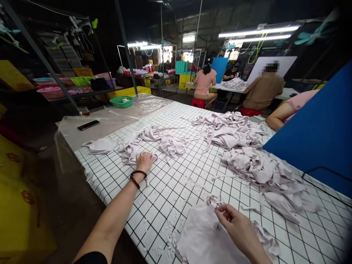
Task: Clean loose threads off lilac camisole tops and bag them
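While R hand (238, 222), fingers closed, pinches near-R garment (198, 234), long axis near–far, trimmed end pointing far, L hand (144, 162) curls over cloth pile (132, 146), grip unclear; gridded table (170, 179), dim workshop (214, 24) w/ co-workers (205, 79) seated far R.

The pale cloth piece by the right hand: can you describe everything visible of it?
The pale cloth piece looks like soft, greyish-pink fabric. It lies mostly flat on the grid-patterned tabletop, bunched at its far end, its near end cut off by the picture's edge. Small white scraps lie along its left side. The right hand covers part; its exact grip is unclear.
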Demonstrator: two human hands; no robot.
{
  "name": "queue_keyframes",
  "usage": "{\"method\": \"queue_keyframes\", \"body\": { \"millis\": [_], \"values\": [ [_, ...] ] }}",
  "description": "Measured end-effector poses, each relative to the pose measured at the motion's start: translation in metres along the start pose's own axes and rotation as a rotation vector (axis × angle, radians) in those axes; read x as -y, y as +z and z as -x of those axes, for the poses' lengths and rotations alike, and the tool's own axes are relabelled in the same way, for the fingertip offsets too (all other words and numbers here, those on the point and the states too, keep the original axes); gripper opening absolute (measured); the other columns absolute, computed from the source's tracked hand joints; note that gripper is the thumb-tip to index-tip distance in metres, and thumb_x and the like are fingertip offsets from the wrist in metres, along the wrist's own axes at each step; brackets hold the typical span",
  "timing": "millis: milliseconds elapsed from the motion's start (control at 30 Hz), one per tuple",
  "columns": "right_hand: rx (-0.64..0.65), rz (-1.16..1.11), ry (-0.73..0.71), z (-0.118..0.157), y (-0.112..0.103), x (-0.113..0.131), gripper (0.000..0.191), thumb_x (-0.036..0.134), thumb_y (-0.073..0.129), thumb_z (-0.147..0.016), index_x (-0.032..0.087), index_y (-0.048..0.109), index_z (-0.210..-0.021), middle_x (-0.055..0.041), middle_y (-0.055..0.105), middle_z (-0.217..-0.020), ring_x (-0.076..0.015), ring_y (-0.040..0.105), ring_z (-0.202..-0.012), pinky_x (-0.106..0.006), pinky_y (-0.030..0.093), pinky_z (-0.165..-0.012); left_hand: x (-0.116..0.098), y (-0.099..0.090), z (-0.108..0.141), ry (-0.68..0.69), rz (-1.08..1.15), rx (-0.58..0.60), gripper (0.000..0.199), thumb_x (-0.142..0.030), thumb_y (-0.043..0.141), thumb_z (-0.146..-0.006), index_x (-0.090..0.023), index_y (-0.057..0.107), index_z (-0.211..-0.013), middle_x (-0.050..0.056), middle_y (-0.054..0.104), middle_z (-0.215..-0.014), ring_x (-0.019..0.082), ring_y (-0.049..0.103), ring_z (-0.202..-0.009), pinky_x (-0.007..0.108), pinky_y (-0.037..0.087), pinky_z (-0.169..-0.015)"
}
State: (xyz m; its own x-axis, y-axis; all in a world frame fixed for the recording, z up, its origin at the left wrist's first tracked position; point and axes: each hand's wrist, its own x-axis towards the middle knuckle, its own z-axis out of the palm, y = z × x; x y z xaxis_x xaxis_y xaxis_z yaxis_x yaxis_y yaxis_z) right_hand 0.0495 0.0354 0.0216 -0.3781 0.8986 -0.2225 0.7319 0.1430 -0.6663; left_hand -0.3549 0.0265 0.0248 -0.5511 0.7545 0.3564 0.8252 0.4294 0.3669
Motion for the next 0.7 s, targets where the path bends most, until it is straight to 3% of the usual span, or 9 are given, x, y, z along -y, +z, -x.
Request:
{"method": "queue_keyframes", "body": {
  "millis": [100, 167, 267, 333, 433, 567, 633, 700],
  "values": [
    [-0.010, -0.149, -0.005, -0.004, 0.001, 0.002, 0.036, 0.057, 0.051, -0.079, 0.022, 0.061, -0.082, -0.0006, 0.056, -0.064, -0.0166, 0.050, -0.058, -0.026, 0.039, -0.055, -0.005, -0.013, -0.013, 0.082, 0.057, -0.068, 0.016, -0.029, 0.053, -0.086, -0.019, 0.065, -0.092, 0.007, 0.067, -0.092, 0.022, 0.058, -0.093, 0.036, 0.040, -0.089],
    [-0.025, -0.257, -0.027, -0.008, -0.001, 0.008, 0.037, 0.056, 0.053, -0.078, 0.021, 0.062, -0.084, -0.0017, 0.059, -0.067, -0.0165, 0.051, -0.059, -0.026, 0.039, -0.054, -0.016, -0.031, -0.019, 0.159, 0.126, -0.203, 0.021, -0.031, 0.049, -0.089, -0.019, 0.064, -0.099, 0.007, 0.067, -0.097, 0.020, 0.058, -0.095, 0.034, 0.041, -0.089],
    [-0.034, -0.347, -0.111, -0.017, -0.001, 0.024, 0.035, 0.054, 0.055, -0.078, 0.020, 0.062, -0.087, -0.0019, 0.058, -0.069, -0.0162, 0.051, -0.062, -0.025, 0.041, -0.056, -0.038, -0.069, -0.033, 0.363, 0.282, -0.446, 0.019, -0.031, 0.053, -0.088, -0.019, 0.065, -0.095, 0.006, 0.067, -0.091, 0.020, 0.058, -0.090, 0.033, 0.045, -0.083],
    [-0.037, -0.372, -0.167, -0.024, 0.000, 0.041, 0.033, 0.051, 0.055, -0.080, 0.020, 0.062, -0.089, -0.0023, 0.057, -0.071, -0.0166, 0.051, -0.065, -0.026, 0.042, -0.058, -0.055, -0.098, -0.045, 0.493, 0.359, -0.529, 0.014, -0.029, 0.057, -0.085, -0.021, 0.067, -0.091, 0.004, 0.067, -0.086, 0.018, 0.058, -0.086, 0.032, 0.046, -0.080],
    [-0.067, -0.435, -0.214, -0.034, 0.004, 0.070, 0.036, 0.050, 0.055, -0.080, 0.021, 0.059, -0.102, -0.0056, 0.060, -0.085, -0.0190, 0.054, -0.073, -0.029, 0.045, -0.060, -0.082, -0.134, -0.058, 0.573, 0.516, -0.590, 0.012, -0.028, 0.061, -0.083, -0.021, 0.068, -0.089, 0.002, 0.066, -0.082, 0.015, 0.058, -0.079, 0.029, 0.047, -0.074],
    [-0.105, -0.539, -0.264, -0.042, 0.010, 0.111, 0.064, 0.050, 0.066, -0.071, 0.027, 0.046, -0.127, -0.0084, 0.053, -0.122, -0.0255, 0.053, -0.104, -0.037, 0.046, -0.081, -0.117, -0.156, -0.061, 0.578, 0.745, -0.510, 0.013, -0.029, 0.062, -0.081, -0.020, 0.069, -0.089, 0.001, 0.064, -0.082, 0.012, 0.057, -0.073, 0.024, 0.047, -0.068],
    [-0.057, -0.594, -0.313, -0.045, 0.014, 0.129, 0.072, 0.048, 0.070, -0.068, 0.030, 0.042, -0.131, -0.0061, 0.049, -0.130, -0.0265, 0.047, -0.115, -0.040, 0.041, -0.092, -0.132, -0.156, -0.055, 0.532, 0.864, -0.363, 0.017, -0.031, 0.065, -0.079, -0.019, 0.069, -0.089, 0.001, 0.063, -0.081, 0.011, 0.056, -0.070, 0.022, 0.046, -0.065],
    [0.010, -0.678, -0.380, -0.049, 0.018, 0.142, 0.058, 0.046, 0.070, -0.069, 0.028, 0.053, -0.122, -0.0044, 0.054, -0.124, -0.0256, 0.049, -0.113, -0.040, 0.038, -0.095, -0.143, -0.153, -0.049, 0.434, 0.990, -0.143, 0.023, -0.034, 0.067, -0.077, -0.017, 0.067, -0.092, 0.001, 0.062, -0.078, 0.010, 0.056, -0.066, 0.020, 0.046, -0.060]
  ]
}}
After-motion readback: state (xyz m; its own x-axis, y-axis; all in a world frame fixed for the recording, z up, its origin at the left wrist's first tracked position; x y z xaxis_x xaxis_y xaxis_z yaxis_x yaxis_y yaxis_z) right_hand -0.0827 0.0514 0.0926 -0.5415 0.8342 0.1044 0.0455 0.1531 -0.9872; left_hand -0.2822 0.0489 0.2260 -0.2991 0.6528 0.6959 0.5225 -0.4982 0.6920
